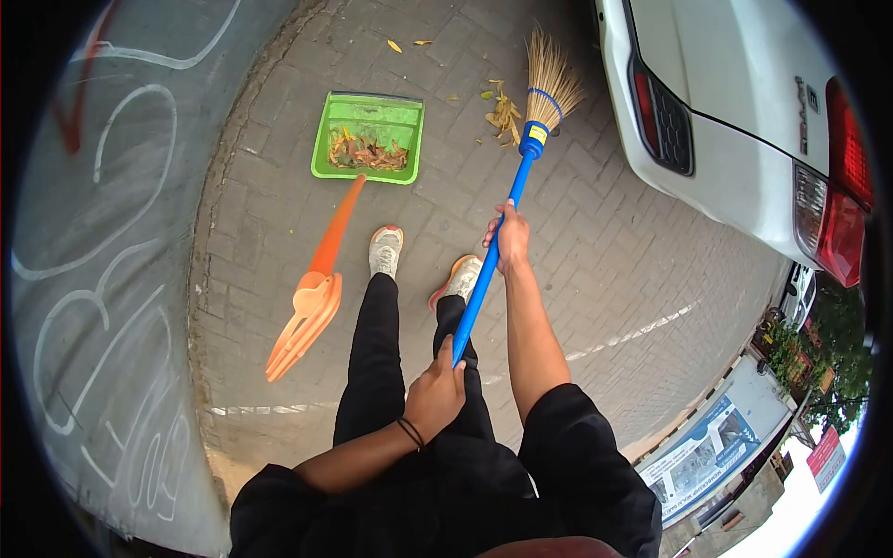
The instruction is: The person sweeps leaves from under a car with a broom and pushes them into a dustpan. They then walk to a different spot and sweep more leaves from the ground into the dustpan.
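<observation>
Both my hands grip the blue handle of a broom (493,249) with straw-coloured bristles. My left hand (435,395) is closed round the top end of the handle, close to my body. Farther down the handle, my right hand (510,236) is wrapped round it. The bristles point away from me and rest beside a small pile of dry leaves (503,113). A green dustpan (413,139) with an upright orange handle (321,265) stands left of the broom, apart from both hands. Brown leaves (367,152) lie inside it.
A white car (744,177) stands close on the right. Along the left runs a grey wall (121,307) with white painted lines. Grey paving (595,270) covers the ground, with a few yellow leaves (394,46) beyond the dustpan. A banner (707,456) hangs at lower right.
</observation>
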The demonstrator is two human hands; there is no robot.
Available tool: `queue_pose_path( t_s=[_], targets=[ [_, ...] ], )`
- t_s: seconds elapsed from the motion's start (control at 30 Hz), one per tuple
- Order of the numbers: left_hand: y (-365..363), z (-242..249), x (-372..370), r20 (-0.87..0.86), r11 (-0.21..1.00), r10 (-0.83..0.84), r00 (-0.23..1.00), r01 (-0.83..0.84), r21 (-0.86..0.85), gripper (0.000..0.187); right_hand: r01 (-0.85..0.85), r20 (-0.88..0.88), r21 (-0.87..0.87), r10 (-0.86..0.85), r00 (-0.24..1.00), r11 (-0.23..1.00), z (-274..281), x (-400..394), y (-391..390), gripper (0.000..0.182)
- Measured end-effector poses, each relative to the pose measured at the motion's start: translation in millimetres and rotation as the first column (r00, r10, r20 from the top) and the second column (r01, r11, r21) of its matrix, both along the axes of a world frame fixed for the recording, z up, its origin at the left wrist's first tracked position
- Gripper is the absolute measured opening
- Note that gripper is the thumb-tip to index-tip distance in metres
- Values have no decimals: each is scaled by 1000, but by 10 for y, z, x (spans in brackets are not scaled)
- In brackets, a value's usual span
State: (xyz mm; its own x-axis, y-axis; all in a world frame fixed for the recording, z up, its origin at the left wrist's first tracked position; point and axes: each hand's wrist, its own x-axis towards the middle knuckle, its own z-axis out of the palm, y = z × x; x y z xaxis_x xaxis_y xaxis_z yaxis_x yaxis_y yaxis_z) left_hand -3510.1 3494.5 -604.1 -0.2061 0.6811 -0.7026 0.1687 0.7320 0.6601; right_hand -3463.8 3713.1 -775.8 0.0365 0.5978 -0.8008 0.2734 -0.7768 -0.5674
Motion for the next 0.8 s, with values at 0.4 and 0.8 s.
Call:
queue_pose_path(
  t_s=[0.4, 0.8],
  targets=[
    [-672, 198, -25, 658, 883, 312, 686, 47, -467, 45, -199, 281, -248, 267, 922, 948, 1125, 1210, -775, 44],
    [573, -676, -1799, 621, 105, 604, -500, -722, -684, 82, -567, 36, -72, 571, 820, 820, 765, -447, 441, 40]
  ],
)
